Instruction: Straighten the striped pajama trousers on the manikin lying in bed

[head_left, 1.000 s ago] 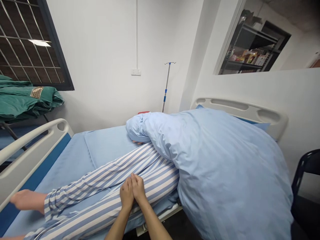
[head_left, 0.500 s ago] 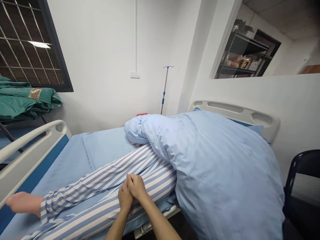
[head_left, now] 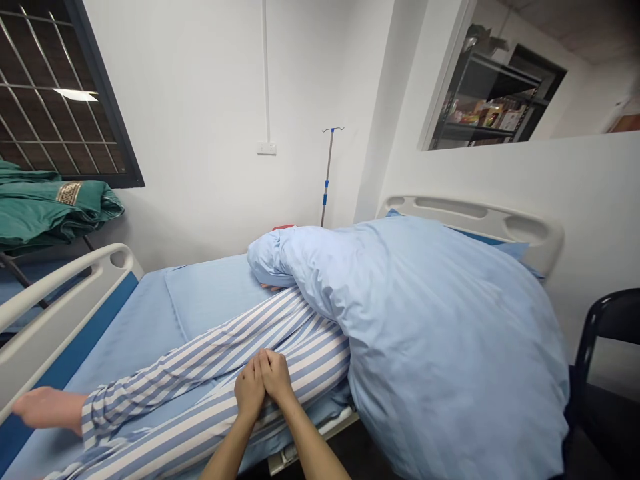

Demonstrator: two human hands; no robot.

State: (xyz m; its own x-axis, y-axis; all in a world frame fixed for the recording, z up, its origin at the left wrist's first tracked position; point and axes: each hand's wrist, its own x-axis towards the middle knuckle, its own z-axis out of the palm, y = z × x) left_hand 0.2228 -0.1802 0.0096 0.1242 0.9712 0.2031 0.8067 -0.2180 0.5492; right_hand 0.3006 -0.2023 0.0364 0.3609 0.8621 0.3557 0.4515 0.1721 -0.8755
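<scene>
A person lies on the bed in blue-and-white striped trousers (head_left: pixel 200 353), with a bare foot (head_left: pixel 50 408) at the left. My left hand (head_left: pixel 250 387) and my right hand (head_left: pixel 275 377) rest side by side on the nearer leg, around the knee or thigh. They touch along their inner edges. Both hands curve over the striped cloth, fingers bent around the leg; the fingertips are hidden. Just to the right, a light blue quilt (head_left: pixel 430 333) covers the rest of the person. A few fingertips (head_left: pixel 271 288) of the lying person show under its edge.
A footboard (head_left: pixel 95 273) stands at the left and a headboard (head_left: pixel 500 217) at the right. Behind the bed is a drip stand (head_left: pixel 327 173). A black chair (head_left: pixel 607 373) stands at the right; green folded cloth (head_left: pixel 45 207) lies at the left.
The view has shifted slightly. My hands stay on the same part of the leg; their knuckles look a little flatter than before. The lying person and the quilt look unmoved.
</scene>
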